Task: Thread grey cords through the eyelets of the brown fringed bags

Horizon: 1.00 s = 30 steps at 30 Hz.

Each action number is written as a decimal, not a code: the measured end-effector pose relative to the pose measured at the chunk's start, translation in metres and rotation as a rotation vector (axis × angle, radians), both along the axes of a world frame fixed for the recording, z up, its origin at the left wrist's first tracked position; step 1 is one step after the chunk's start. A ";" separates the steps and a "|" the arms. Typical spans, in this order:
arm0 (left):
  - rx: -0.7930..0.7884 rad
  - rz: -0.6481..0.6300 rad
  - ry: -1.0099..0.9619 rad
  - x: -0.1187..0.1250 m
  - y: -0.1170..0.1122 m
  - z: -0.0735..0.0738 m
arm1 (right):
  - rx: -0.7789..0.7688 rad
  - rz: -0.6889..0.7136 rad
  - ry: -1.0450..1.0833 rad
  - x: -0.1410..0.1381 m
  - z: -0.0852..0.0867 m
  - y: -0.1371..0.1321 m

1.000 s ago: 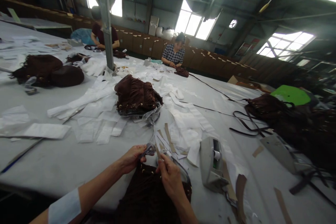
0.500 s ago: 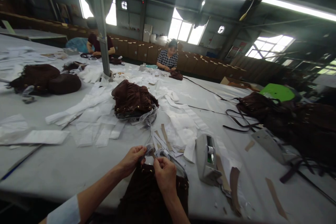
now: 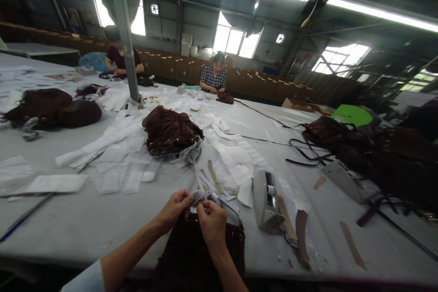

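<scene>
A dark brown bag (image 3: 191,251) with brass eyelets lies at the table's front edge, below my hands. My left hand (image 3: 178,206) pinches a piece of greyish clear wrapping (image 3: 198,198) at the bag's top. Close beside it, my right hand (image 3: 212,221) is closed, thumb and fingertips together at the same wrapping; exactly what lies between those fingers is too small to make out. My right forearm crosses in front of the bag and hides part of it.
A grey tape dispenser (image 3: 265,203) stands right of my hands, with brown paper strips (image 3: 301,237) beside it. Ahead sits another brown fringed bag (image 3: 171,130) among white paper sheets. More dark bags (image 3: 383,150) are heaped at right. A metal post (image 3: 125,32) rises at left; two people work across the table.
The camera view has shifted slightly, so the table's contents appear a little further left. My two hands have come slightly closer together at the wrapping.
</scene>
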<state>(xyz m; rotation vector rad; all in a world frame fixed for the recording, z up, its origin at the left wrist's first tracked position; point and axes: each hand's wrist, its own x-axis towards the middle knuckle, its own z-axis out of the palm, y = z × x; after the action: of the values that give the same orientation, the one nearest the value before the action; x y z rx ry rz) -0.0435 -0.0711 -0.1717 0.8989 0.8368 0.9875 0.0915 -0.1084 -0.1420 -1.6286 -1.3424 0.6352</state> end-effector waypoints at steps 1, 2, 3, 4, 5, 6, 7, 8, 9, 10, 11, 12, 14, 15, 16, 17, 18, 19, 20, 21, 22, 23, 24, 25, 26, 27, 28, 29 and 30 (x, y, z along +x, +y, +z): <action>0.009 0.005 0.009 0.001 -0.001 0.001 | -0.002 -0.011 0.048 -0.002 -0.001 0.000; 0.022 0.008 0.021 0.001 -0.002 0.002 | -0.009 -0.016 0.118 -0.003 -0.003 0.001; 0.036 0.009 0.035 0.000 -0.003 0.003 | -0.025 -0.012 0.207 -0.004 -0.004 0.001; 0.051 0.010 0.046 0.000 -0.004 0.004 | -0.052 0.007 0.311 -0.004 -0.006 0.001; 0.065 0.014 0.056 -0.001 -0.004 0.005 | -0.086 0.044 0.416 -0.004 -0.007 0.000; 0.077 0.022 0.064 -0.002 -0.005 0.005 | -0.121 0.095 0.514 -0.003 -0.008 -0.001; 0.087 0.030 0.072 -0.003 -0.005 0.006 | -0.153 0.150 0.596 -0.002 -0.009 -0.003; 0.097 0.034 0.080 -0.003 -0.006 0.007 | -0.176 0.195 0.657 0.000 -0.010 -0.005; 0.108 0.031 0.089 -0.003 -0.007 0.007 | -0.188 0.217 0.702 0.001 -0.011 -0.007; 0.118 0.025 0.101 -0.003 -0.008 0.008 | -0.191 0.210 0.742 0.002 -0.011 -0.009; 0.132 0.013 0.115 -0.002 -0.009 0.008 | -0.191 0.175 0.791 0.003 -0.013 -0.010; 0.149 -0.002 0.130 -0.001 -0.010 0.008 | -0.193 0.126 0.848 0.003 -0.014 -0.012; 0.183 -0.037 0.144 0.001 -0.012 0.009 | -0.208 0.046 0.959 0.003 -0.017 -0.013; 0.197 -0.054 0.141 0.001 -0.012 0.009 | -0.222 0.032 1.004 0.002 -0.018 -0.014; 0.205 -0.071 0.133 0.001 -0.013 0.009 | -0.241 0.041 1.033 0.002 -0.019 -0.014; 0.206 -0.081 0.122 0.000 -0.013 0.009 | -0.261 0.067 1.040 0.002 -0.019 -0.015; 0.203 -0.083 0.113 -0.001 -0.013 0.009 | -0.274 0.098 1.017 0.003 -0.019 -0.016; 0.198 -0.083 0.109 -0.002 -0.014 0.009 | -0.274 0.120 0.967 0.004 -0.018 -0.018; 0.192 -0.080 0.108 -0.003 -0.014 0.009 | -0.254 0.130 0.883 0.005 -0.018 -0.019; 0.186 -0.081 0.106 -0.004 -0.015 0.008 | -0.212 0.125 0.773 0.006 -0.018 -0.021; 0.182 -0.086 0.102 -0.004 -0.016 0.008 | -0.155 0.107 0.651 0.008 -0.017 -0.022; 0.178 -0.094 0.097 -0.005 -0.017 0.009 | -0.094 0.079 0.543 0.010 -0.018 -0.023; 0.174 -0.104 0.092 -0.006 -0.018 0.009 | -0.046 0.053 0.464 0.011 -0.018 -0.023; 0.172 -0.119 0.087 -0.006 -0.019 0.010 | -0.019 0.037 0.422 0.013 -0.019 -0.023; 0.172 -0.136 0.082 -0.006 -0.020 0.011 | -0.012 0.033 0.414 0.014 -0.020 -0.022; 0.175 -0.154 0.078 -0.007 -0.021 0.012 | -0.020 0.044 0.428 0.015 -0.021 -0.021; 0.181 -0.168 0.075 -0.007 -0.021 0.013 | -0.031 0.068 0.456 0.015 -0.021 -0.020; 0.190 -0.179 0.073 -0.007 -0.021 0.014 | -0.040 0.099 0.484 0.015 -0.021 -0.018; 0.195 -0.181 0.066 -0.007 -0.022 0.015 | -0.046 0.126 0.506 0.015 -0.021 -0.016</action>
<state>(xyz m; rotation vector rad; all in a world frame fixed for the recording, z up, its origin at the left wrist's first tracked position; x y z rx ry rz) -0.0509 -0.0928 -0.1571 1.1592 0.7088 0.8952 0.1066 -0.1248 -0.1627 -1.3035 -1.0622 1.0782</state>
